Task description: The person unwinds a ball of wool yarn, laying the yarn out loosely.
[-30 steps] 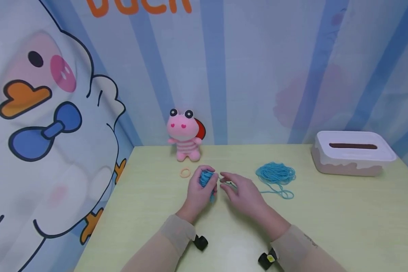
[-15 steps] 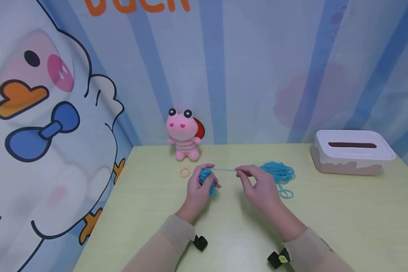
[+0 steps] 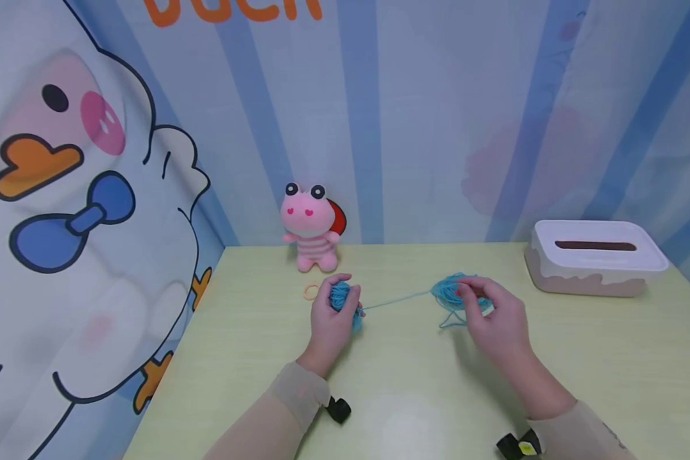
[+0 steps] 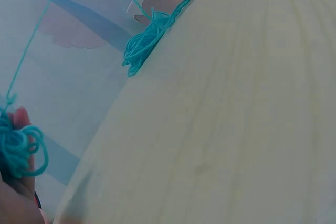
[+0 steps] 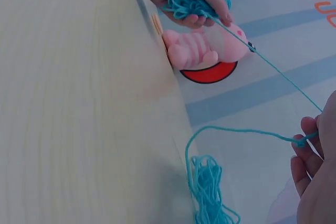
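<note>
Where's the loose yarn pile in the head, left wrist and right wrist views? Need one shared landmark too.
Head: loose yarn pile right of centre, below mid-height, partly behind the right hand.
Left wrist: loose yarn pile in the upper part, left of centre.
Right wrist: loose yarn pile at the bottom, right of centre, cut off by the lower edge.
Shared landmark: the yarn bundle in the left hand.
</note>
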`<state>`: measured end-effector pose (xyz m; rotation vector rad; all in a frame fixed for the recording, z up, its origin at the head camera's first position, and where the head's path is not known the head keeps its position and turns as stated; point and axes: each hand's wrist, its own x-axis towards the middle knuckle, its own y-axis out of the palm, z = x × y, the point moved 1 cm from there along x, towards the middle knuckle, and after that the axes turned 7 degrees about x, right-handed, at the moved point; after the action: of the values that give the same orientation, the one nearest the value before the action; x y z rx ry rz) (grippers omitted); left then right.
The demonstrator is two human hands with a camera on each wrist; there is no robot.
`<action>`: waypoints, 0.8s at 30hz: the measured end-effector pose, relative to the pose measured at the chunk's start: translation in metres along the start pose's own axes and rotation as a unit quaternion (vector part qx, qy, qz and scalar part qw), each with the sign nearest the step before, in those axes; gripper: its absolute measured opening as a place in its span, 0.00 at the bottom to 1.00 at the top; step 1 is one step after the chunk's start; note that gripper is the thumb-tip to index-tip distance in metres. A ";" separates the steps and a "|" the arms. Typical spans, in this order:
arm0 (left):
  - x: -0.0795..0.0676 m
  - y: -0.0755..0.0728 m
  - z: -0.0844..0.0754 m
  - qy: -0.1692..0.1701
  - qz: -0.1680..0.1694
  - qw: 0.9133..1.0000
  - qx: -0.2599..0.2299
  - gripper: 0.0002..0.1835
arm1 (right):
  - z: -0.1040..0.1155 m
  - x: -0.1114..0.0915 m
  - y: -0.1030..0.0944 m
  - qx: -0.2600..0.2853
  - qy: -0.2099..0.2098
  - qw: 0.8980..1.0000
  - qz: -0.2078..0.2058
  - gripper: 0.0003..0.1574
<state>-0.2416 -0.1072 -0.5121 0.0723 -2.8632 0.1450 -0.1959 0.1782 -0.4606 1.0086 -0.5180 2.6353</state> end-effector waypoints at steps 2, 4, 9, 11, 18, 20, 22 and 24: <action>0.000 0.000 0.000 0.006 -0.005 1.000 0.005 0.16 | -0.005 -0.001 -0.010 -0.005 0.030 1.000 -0.008 0.06; 0.000 0.000 -0.001 0.016 -0.008 1.000 0.001 0.18 | -0.010 -0.001 -0.019 -0.014 0.064 0.998 -0.009 0.06; -0.001 0.000 -0.003 0.021 -0.004 1.000 -0.019 0.16 | -0.023 -0.003 -0.038 -0.060 0.124 0.990 0.013 0.10; -0.001 0.000 -0.004 0.012 0.003 0.999 -0.033 0.16 | -0.028 -0.003 -0.045 -0.083 0.139 0.986 0.031 0.11; 0.000 0.001 -0.003 0.001 0.023 0.999 -0.047 0.16 | -0.044 -0.006 -0.062 -0.168 0.193 0.959 0.121 0.15; 0.000 0.001 -0.003 0.006 0.024 0.999 -0.037 0.15 | -0.048 -0.007 -0.065 -0.187 0.213 0.947 0.149 0.17; 0.000 0.001 -0.003 0.009 0.024 0.999 -0.030 0.15 | -0.052 -0.007 -0.066 -0.201 0.230 0.936 0.177 0.18; 0.000 0.000 -0.003 0.007 0.025 0.999 -0.028 0.15 | -0.055 -0.007 -0.067 -0.211 0.241 0.925 0.203 0.19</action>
<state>-0.2406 -0.1066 -0.5097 -0.0116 -2.8536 0.0735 -0.1981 0.2603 -0.4882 0.1143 -1.1987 2.7774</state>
